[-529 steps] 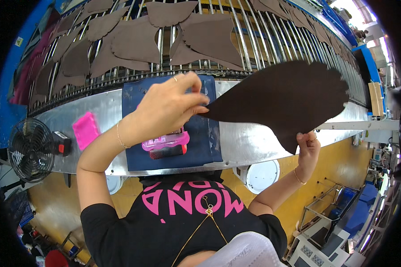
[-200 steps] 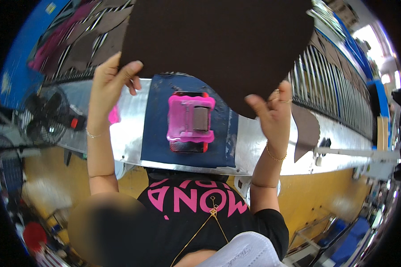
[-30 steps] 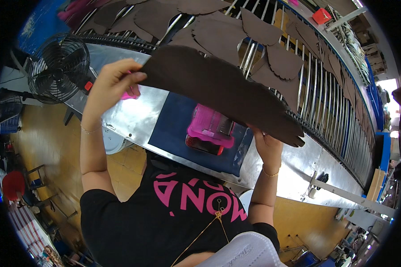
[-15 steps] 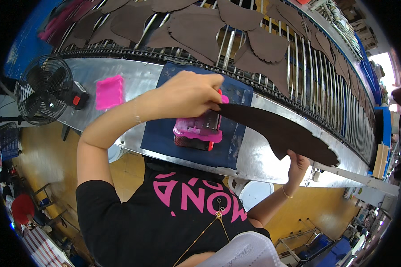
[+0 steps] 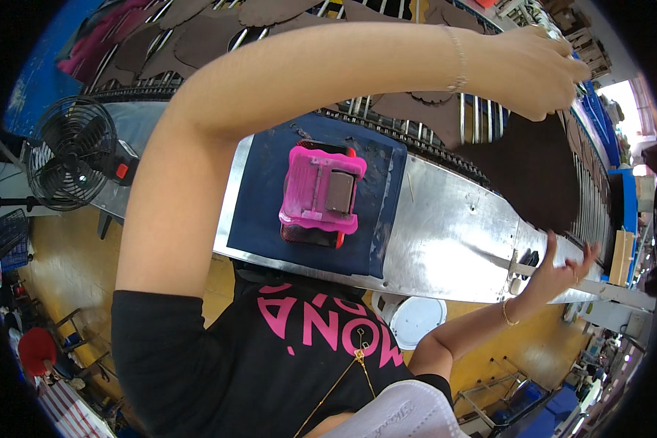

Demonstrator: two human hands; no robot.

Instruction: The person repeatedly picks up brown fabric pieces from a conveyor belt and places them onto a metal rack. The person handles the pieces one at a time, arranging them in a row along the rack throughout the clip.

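My left arm reaches across to the far right, and my left hand (image 5: 527,75) is closed at the upper edge of a dark brown, flexible cut piece (image 5: 534,171). The piece hangs over the roller conveyor's near side, slightly blurred. Below its lower edge my right hand (image 5: 560,275) has its fingers spread, with the thumb close to the piece; whether it touches cannot be told. A pink scalloped holder (image 5: 304,186) with a grey-brown block (image 5: 340,191) sits over a black and red object on a dark blue mat (image 5: 259,212).
Brown cut pieces (image 5: 197,47) lie on the metal-rod conveyor (image 5: 474,120) along the far side. A black fan (image 5: 73,150) stands at the left. The metal table (image 5: 438,248) runs rightward, with a white round lid (image 5: 418,321) below its front edge.
Both hands have moved right, the left one far over the conveyor with the brown piece. My right hand has opened off the piece's edge. My left arm now covers the loose pink pad.
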